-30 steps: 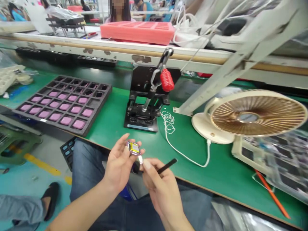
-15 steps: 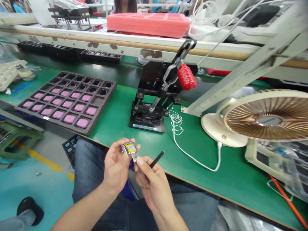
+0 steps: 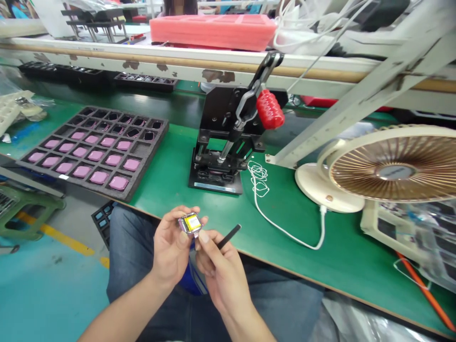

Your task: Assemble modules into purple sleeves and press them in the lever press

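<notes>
My left hand [image 3: 173, 242] is closed around the edges of a small open smartwatch case [image 3: 191, 223], which has a pink-purple rim and a yellow, pale-labelled part inside. From the right, my right hand [image 3: 219, 259] grips slim black tweezers [image 3: 230, 237] whose flat back end sticks out past the fingers. Thumb and fingertips hide the tip of the tweezers at the near right corner of the case. Both hands are held above my lap, just in front of the bench edge.
On the green bench [image 3: 285, 270] stand a black toggle press [image 3: 221, 137] with a red handle [image 3: 270, 109] and a beige fan [image 3: 395, 171] with a white cable [image 3: 285, 232]. A dark foam tray [image 3: 147, 164] of pink-purple cases lies left. Pink foam [image 3: 213, 33] sits on the shelf.
My right fingertips have come closer to the smartwatch case, and the silvery piece between them shows less. The case is tilted slightly differently. The whole view has shifted a little.
</notes>
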A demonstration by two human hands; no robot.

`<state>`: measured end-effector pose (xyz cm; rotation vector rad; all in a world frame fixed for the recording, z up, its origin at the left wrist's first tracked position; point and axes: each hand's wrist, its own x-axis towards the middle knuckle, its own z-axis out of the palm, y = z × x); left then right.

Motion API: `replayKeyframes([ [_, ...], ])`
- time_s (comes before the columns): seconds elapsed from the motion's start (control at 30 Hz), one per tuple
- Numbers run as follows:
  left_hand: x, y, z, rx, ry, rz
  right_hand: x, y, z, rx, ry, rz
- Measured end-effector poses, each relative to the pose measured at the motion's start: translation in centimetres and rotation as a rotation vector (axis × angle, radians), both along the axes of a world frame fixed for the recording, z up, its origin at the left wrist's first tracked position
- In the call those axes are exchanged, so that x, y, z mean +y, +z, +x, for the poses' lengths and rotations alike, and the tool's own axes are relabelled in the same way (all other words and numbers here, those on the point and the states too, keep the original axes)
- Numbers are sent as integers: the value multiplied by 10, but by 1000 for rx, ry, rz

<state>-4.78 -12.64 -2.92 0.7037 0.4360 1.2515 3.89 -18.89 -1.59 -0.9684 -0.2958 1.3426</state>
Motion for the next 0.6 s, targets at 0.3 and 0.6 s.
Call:
replayKeyframes([
  [0.3, -11, -3, 4, 6, 14, -42, 1, -23, -6, -636, -272, 96],
  [0.6, -37, 7, -7, 256, -48, -317, -34, -9, -2, -782, -261, 117],
])
